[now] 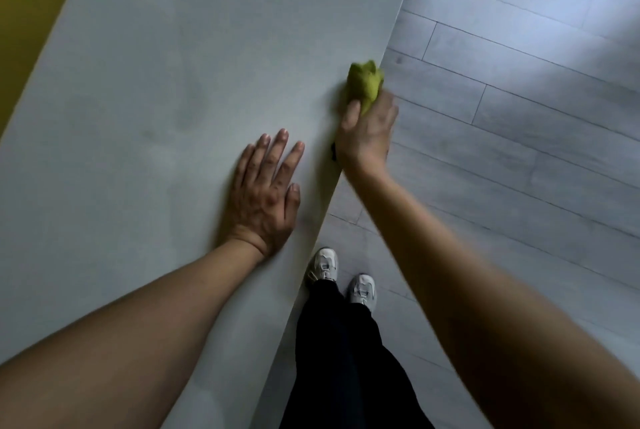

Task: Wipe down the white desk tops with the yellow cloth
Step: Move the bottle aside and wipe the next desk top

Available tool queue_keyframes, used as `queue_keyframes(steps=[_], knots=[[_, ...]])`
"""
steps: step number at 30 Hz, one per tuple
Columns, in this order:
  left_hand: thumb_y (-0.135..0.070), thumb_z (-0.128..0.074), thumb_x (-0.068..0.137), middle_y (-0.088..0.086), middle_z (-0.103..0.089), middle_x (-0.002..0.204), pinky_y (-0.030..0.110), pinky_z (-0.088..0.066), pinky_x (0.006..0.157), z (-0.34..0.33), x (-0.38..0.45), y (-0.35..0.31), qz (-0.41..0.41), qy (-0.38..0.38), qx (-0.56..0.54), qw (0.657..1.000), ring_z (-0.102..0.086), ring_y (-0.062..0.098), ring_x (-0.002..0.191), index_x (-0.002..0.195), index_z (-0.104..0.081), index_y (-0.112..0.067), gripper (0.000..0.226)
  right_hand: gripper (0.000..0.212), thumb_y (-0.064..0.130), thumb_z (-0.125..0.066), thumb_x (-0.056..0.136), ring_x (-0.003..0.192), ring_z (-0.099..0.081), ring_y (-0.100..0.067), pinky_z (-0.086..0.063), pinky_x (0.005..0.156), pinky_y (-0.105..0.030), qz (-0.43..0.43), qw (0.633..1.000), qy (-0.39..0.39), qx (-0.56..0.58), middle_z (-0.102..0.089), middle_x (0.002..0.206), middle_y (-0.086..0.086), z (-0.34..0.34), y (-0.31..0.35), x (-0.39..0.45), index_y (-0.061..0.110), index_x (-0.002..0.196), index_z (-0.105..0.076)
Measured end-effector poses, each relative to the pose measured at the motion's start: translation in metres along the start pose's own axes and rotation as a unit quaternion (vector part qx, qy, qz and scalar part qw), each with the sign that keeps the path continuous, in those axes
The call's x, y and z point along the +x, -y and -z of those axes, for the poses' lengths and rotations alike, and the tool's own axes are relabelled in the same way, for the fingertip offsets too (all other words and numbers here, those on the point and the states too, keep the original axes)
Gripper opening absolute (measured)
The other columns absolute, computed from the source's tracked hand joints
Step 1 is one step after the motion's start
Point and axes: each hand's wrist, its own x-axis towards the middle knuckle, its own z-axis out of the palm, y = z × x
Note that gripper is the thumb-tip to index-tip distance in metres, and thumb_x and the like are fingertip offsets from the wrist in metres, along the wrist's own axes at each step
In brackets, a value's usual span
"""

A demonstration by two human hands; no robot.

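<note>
The person is standing at the long edge of the white bench, which is filling the left and centre of the view and running from about 7 o'clock up toward 1 o'clock. The right hand is gripping the yellow cloth, its fingers curled tightly around the bunched fabric; the cloth is sticking out beyond the knuckles at about 12 o'clock from the hand and is sitting right at the bench's edge, though motion blur is making it hard to tell whether it is pressing on the surface. The left hand is lying flat on the bench at about 8 o'clock from the right hand, palm down, its fingers spread wide and holding nothing. Below the edge, at 6 o'clock, black trousers and two pale sneakers are showing on the grey plank floor. A yellow wall is bordering the bench at 10 o'clock.
</note>
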Motion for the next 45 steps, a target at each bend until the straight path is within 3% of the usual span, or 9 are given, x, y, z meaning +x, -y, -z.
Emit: queue_keyframes(steps=[5, 8, 13, 18, 24, 29, 34, 41, 45], knots=[[-0.029, -0.038, 0.100, 0.012, -0.035, 0.167, 0.051, -0.021, 0.128, 0.002, -0.003, 0.001, -0.010, 0.006, 0.002, 1.000, -0.032, 0.034, 0.154, 0.158, -0.043, -0.015, 0.060, 0.055, 0.023, -0.043, 0.099, 0.131, -0.041, -0.027, -0.034, 0.114, -0.044, 0.003, 0.998, 0.049, 0.037, -0.042, 0.142, -0.014, 0.001, -0.049, -0.147, 0.010, 0.152, -0.033], [-0.027, -0.037, 0.100, 0.013, -0.034, 0.167, 0.049, -0.019, 0.129, 0.002, -0.003, 0.002, -0.014, 0.008, -0.001, 1.000, -0.032, 0.035, 0.154, 0.159, -0.042, -0.015, 0.060, 0.059, 0.026, -0.042, 0.094, 0.132, -0.042, -0.026, -0.033, 0.115, -0.043, -0.014, 0.998, 0.050, 0.036, -0.045, 0.142, -0.013, -0.001, -0.060, -0.175, 0.009, 0.151, -0.036], [-0.023, -0.038, 0.101, 0.015, -0.039, 0.164, 0.050, -0.022, 0.127, 0.002, 0.000, 0.003, -0.010, -0.010, -0.018, 1.000, -0.036, 0.037, 0.152, 0.156, -0.047, -0.012, 0.057, 0.052, 0.019, -0.047, 0.100, 0.131, -0.042, -0.033, -0.033, 0.113, -0.045, -0.035, 0.998, 0.015, 0.042, -0.043, 0.142, -0.016, -0.009, -0.039, -0.143, 0.010, 0.151, -0.036], [-0.020, -0.040, 0.097, 0.021, -0.049, 0.155, 0.048, -0.029, 0.124, 0.003, -0.001, -0.001, 0.028, -0.025, -0.030, 0.999, -0.046, 0.040, 0.144, 0.148, -0.053, -0.006, 0.055, 0.048, 0.027, -0.044, 0.102, 0.126, -0.046, -0.037, -0.042, 0.107, -0.049, -0.033, 0.999, -0.024, -0.006, -0.042, 0.138, -0.017, -0.010, -0.010, -0.062, 0.014, 0.148, -0.035], [-0.017, -0.047, 0.086, 0.020, -0.061, 0.127, 0.044, -0.035, 0.102, 0.016, -0.019, -0.001, 0.050, -0.034, 0.003, 0.998, -0.058, 0.041, 0.116, 0.119, -0.063, -0.007, 0.038, 0.049, 0.029, -0.042, 0.102, 0.123, -0.051, -0.033, -0.045, 0.106, -0.047, -0.006, 0.998, -0.050, -0.034, -0.045, 0.134, -0.014, -0.012, -0.008, -0.032, 0.015, 0.148, -0.033], [-0.021, -0.045, 0.098, 0.017, -0.050, 0.154, 0.050, -0.028, 0.122, 0.039, -0.150, 0.021, 0.044, -0.004, -0.007, 0.999, -0.045, 0.039, 0.142, 0.143, -0.056, -0.010, 0.048, 0.047, 0.029, -0.040, 0.104, 0.123, -0.050, -0.029, -0.045, 0.106, -0.046, -0.001, 0.998, -0.045, -0.051, -0.043, 0.136, -0.012, -0.008, -0.006, -0.047, 0.015, 0.148, -0.032], [-0.029, -0.036, 0.103, 0.014, -0.031, 0.168, 0.057, -0.023, 0.126, 0.067, -0.296, 0.026, 0.047, 0.052, -0.010, 0.997, -0.027, 0.035, 0.156, 0.158, -0.042, -0.009, 0.058, 0.051, 0.024, -0.040, 0.102, 0.125, -0.045, -0.036, -0.039, 0.107, -0.045, -0.010, 0.998, -0.033, -0.043, -0.040, 0.138, -0.017, -0.020, -0.040, -0.148, 0.013, 0.151, -0.031], [-0.031, -0.036, 0.100, 0.014, -0.033, 0.167, 0.057, -0.024, 0.125, 0.056, -0.306, 0.027, 0.046, 0.039, 0.004, 0.998, -0.031, 0.036, 0.155, 0.157, -0.044, -0.010, 0.061, 0.053, 0.020, -0.044, 0.097, 0.127, -0.042, -0.030, -0.035, 0.111, -0.042, -0.016, 1.000, 0.010, 0.017, -0.043, 0.136, -0.015, -0.030, -0.112, -0.374, 0.009, 0.148, -0.036], [-0.031, -0.038, 0.100, 0.014, -0.035, 0.166, 0.057, -0.025, 0.125, 0.051, -0.304, 0.028, 0.036, 0.018, 0.009, 0.999, -0.032, 0.036, 0.154, 0.157, -0.044, -0.009, 0.061, 0.053, 0.017, -0.048, 0.101, 0.131, -0.040, -0.030, -0.032, 0.113, -0.042, -0.073, 0.997, 0.011, 0.003, -0.041, 0.141, -0.013, -0.031, -0.106, -0.378, 0.014, 0.151, -0.033]])
